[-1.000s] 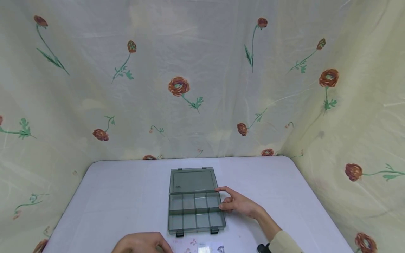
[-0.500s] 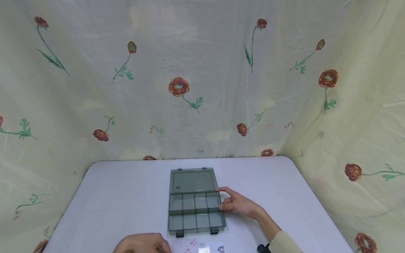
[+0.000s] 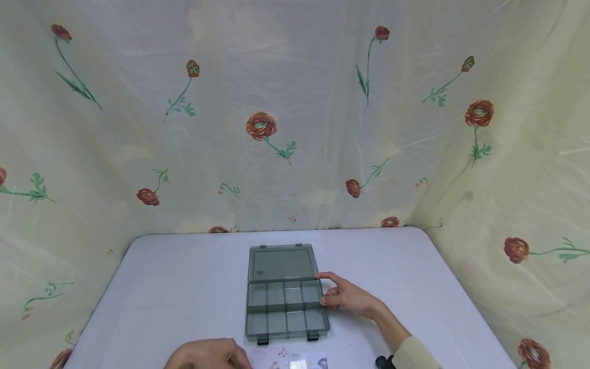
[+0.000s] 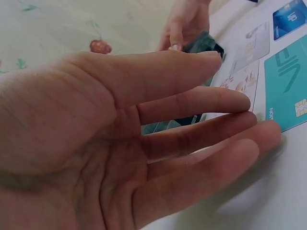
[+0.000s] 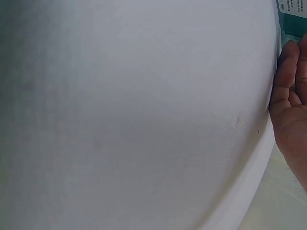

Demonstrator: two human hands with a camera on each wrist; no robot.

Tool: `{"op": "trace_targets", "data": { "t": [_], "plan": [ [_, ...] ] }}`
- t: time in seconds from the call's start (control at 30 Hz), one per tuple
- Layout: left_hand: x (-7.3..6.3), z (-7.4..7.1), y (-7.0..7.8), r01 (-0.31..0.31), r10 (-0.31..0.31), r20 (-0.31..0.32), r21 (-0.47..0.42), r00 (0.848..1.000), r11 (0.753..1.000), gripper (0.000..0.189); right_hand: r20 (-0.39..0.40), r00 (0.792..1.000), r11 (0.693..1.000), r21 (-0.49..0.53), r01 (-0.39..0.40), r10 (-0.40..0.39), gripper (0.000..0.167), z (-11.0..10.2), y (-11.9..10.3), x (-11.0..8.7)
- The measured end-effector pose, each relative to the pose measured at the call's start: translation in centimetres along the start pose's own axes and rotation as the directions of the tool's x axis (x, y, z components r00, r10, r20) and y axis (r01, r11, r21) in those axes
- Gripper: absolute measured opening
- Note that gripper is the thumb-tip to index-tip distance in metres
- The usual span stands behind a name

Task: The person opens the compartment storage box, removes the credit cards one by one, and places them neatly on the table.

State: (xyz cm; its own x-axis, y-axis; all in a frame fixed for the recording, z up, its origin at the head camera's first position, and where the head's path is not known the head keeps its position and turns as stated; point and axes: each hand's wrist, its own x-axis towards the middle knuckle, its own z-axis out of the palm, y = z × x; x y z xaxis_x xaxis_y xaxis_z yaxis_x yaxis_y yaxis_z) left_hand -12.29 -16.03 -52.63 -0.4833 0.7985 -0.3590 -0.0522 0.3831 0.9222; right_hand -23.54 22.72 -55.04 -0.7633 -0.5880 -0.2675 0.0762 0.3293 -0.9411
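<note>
A smoky grey-green compartment box (image 3: 286,295) lies on the table with its lid laid back. My right hand (image 3: 352,300) holds the box by its right edge, index fingertip near the hinge line and thumb at the rim lower down. My left hand (image 3: 207,353) hovers left of the cards near the box's front. In the left wrist view its fingers (image 4: 196,177) are loosely extended, with nothing between them. A teal card (image 4: 288,91) with a chip lies beyond the fingertips, next to a pink floral card (image 4: 243,81).
A pale silver card (image 4: 252,45) and a blue card (image 4: 290,19) lie in the same row. The white tabletop (image 3: 184,292) extends on both sides of the box. Flower-printed curtains (image 3: 295,128) surround the table's back and sides.
</note>
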Motion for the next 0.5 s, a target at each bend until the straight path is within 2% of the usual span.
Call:
{"op": "trace_targets", "data": {
  "t": [0.13, 0.23, 0.27, 0.3, 0.33, 0.37, 0.4, 0.43, 0.47, 0.5],
  "plan": [
    [0.1, -1.0, -0.4, -0.060, 0.061, 0.035, -0.014, 0.998, 0.998, 0.029, -0.002, 1.000, 1.000, 0.003, 0.000, 0.000, 0.064, 0.1, 0.0, 0.1],
    [-0.1, -2.3, -0.8, -0.111, 0.117, 0.052, -0.106, 0.992, 0.988, 0.038, -0.004, 1.000, 1.000, -0.016, 0.001, -0.001, 0.064, 0.1, 0.0, 0.0],
    [-0.2, -2.8, -0.8, -0.126, 0.132, 0.034, -0.133, 0.991, 0.983, 0.040, -0.009, 1.000, 1.000, -0.028, 0.001, -0.002, 0.063, 0.0, -0.1, 0.0],
    [-0.2, -3.2, -0.7, -0.131, 0.129, -0.018, -0.148, 0.991, 0.980, 0.042, -0.016, 1.000, 0.999, -0.046, 0.002, -0.003, 0.061, -0.1, -0.2, 0.0],
    [-0.3, -3.6, -0.6, -0.131, 0.118, -0.087, -0.162, 0.989, 0.978, 0.043, -0.028, 1.000, 0.998, -0.068, 0.001, -0.003, 0.059, -0.2, -0.2, -0.1],
    [-0.2, -4.1, -0.6, -0.143, 0.114, -0.174, -0.164, 0.978, 0.976, 0.044, -0.047, 0.999, 0.995, -0.098, 0.001, -0.006, 0.056, -0.3, -0.3, -0.1],
    [0.0, -4.6, -0.5, -0.147, 0.107, -0.283, -0.125, 0.953, 0.981, 0.045, -0.077, 0.997, 0.991, -0.134, 0.000, -0.010, 0.054, -0.5, -0.4, -0.1],
    [0.2, -5.0, -0.5, -0.137, 0.102, -0.404, -0.059, 0.909, 0.989, 0.046, -0.116, 0.993, 0.984, -0.180, -0.005, -0.016, 0.051, -0.6, -0.6, -0.1],
    [0.6, -5.5, -0.4, -0.115, 0.110, -0.521, 0.022, 0.847, 0.993, 0.046, -0.164, 0.986, 0.972, -0.235, -0.008, -0.031, 0.048, -0.8, -0.7, 0.0],
    [0.9, -5.9, -0.3, -0.072, 0.120, -0.624, 0.103, 0.772, 0.992, 0.048, -0.216, 0.975, 0.956, -0.292, -0.013, -0.052, 0.046, -0.9, -0.9, 0.1]
  ]
}}
